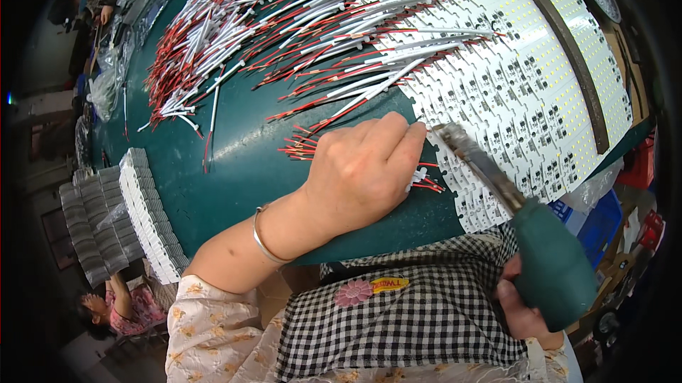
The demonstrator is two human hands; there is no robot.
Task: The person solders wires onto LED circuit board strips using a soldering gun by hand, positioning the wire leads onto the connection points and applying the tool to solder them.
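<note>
My left hand is closed over a small bunch of red-and-white wires, whose ends stick out on both sides of the fist. Its pinched fingertips are at the left edge of a sheet of white LED circuit boards. From the lower right, my right hand grips a soldering iron by its thick green handle, which hides part of the fingers. The iron's metal tip is over the board edge, close to the left fingertips. Many wires lie across the upper boards, their white ends toward them.
A loose heap of red-and-white wires lies at the upper left of the green table. A dark bar rests across the boards. Stacked boards stand at the left. A blue crate is at the right. Other people sit at the left.
</note>
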